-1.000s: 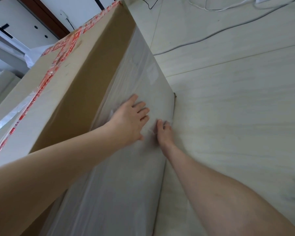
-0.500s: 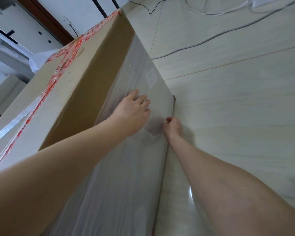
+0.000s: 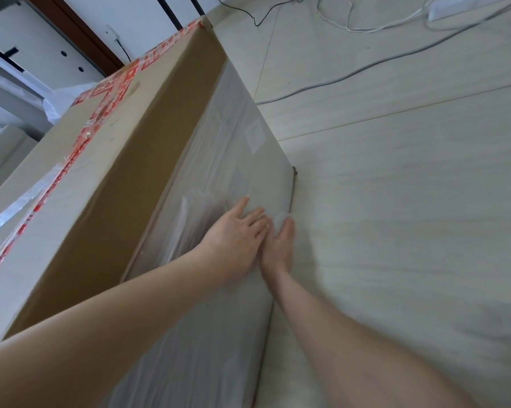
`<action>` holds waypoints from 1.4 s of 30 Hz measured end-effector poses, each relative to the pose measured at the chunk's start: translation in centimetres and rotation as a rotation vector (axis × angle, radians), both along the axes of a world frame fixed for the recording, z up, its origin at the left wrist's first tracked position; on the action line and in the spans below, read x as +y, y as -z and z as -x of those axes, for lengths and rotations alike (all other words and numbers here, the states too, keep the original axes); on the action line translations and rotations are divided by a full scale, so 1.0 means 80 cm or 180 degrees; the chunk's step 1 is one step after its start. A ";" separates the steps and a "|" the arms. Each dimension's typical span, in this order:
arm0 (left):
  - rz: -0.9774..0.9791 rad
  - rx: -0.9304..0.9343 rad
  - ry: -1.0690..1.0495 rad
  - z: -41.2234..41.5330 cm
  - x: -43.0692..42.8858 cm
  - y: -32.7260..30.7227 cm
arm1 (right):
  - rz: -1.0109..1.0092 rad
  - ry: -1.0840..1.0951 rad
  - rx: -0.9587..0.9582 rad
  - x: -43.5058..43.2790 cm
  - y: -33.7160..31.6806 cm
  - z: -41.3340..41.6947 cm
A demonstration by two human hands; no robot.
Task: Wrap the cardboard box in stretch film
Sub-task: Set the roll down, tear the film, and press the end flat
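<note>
A tall cardboard box (image 3: 124,178) with red printed tape on its top stands on the floor. Clear stretch film (image 3: 218,148) covers the lower part of its near side, with wrinkles bunched just left of my hands. My left hand (image 3: 236,234) lies flat on the film with straight fingers. My right hand (image 3: 279,245) lies beside it near the box's bottom edge, fingers straight along the film. The two hands touch each other. No film roll is in view.
Pale wood-look floor (image 3: 395,201) spreads to the right of the box. A grey cable (image 3: 351,73) and white cords (image 3: 366,28) run across the floor at the top. A wall with a brown door frame (image 3: 80,36) stands behind the box.
My right hand has uncurled and now lies flat on the film. My left hand slid down and right until it touches the right hand. The camera shifted slightly.
</note>
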State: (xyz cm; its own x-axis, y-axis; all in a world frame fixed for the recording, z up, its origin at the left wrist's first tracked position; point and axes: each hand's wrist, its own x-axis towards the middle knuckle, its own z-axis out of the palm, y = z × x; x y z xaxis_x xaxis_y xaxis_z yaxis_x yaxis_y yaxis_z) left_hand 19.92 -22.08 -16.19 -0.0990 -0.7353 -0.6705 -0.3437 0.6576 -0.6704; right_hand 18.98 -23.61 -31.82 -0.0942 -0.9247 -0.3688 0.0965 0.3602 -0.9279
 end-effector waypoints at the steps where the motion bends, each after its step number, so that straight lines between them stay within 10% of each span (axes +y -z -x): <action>1: -0.0025 -0.0112 -0.0016 -0.003 0.002 0.000 | 0.0122 -0.0170 -0.0079 0.013 -0.003 -0.012; 17: 0.0269 -0.0512 0.0020 -0.020 -0.042 -0.021 | -0.0253 -0.0509 -0.0160 -0.081 0.012 -0.010; 42: 0.0679 0.1027 -0.0050 0.017 0.035 -0.092 | 0.0031 -0.0718 0.0857 0.008 -0.085 0.066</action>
